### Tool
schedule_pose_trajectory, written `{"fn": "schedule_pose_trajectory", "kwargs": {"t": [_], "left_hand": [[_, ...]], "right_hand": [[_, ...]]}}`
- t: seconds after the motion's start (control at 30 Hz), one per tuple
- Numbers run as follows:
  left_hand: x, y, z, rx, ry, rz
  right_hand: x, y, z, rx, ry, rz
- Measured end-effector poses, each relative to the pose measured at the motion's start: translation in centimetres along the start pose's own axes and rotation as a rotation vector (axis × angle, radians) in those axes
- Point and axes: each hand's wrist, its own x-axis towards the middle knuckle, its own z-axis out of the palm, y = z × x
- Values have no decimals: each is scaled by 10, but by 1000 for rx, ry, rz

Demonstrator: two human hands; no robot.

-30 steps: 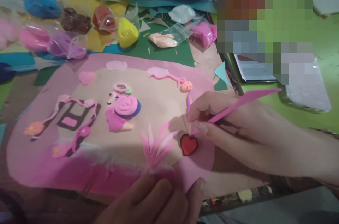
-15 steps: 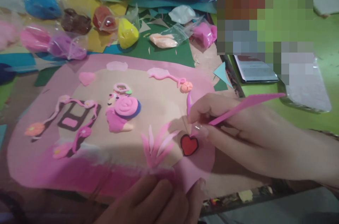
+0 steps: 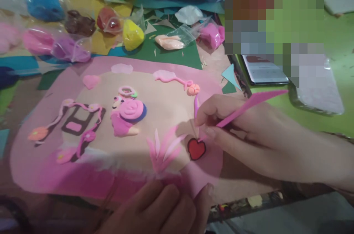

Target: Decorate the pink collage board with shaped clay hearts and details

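While right hand (image 3: 246, 134) pinches pink tool (image 3: 253, 104), bagged clay (image 3: 132, 35) beyond (left hand (image 3: 163, 208) grip unclear)

Through my feed I see a slim pink modelling tool (image 3: 250, 105) held at a slant, its flat blade widening toward the far right, its lower end angled down near a heart (image 3: 197, 149). That heart is red, outlined in black, lying flat toward the right. Beneath it I see a clay-decorated sheet (image 3: 166, 105), flat, beige-centred, pink-bordered, deeper pink along the near side.
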Motion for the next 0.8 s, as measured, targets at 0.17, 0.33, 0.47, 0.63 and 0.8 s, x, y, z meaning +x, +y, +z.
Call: {"fn": "schedule_pose_trajectory", "kwargs": {"t": [0.17, 0.33, 0.47, 0.63, 0.8], "left_hand": [[1, 0, 0, -4, 9, -15], [2, -1, 2, 10, 42, 1], [0, 1, 5, -2, 53, -19], [-2, 4, 3, 1, 42, -32], [-2, 3, 1, -18, -3, -8]], "right_hand": [[0, 0, 0, -19, -21, -1], [0, 0, 0, -18, -33, 27], [0, 0, 1, -31, -33, 50], [0, 1, 2, -67, -12, 34], [-1, 0, 3, -26, -35, 49]]}}
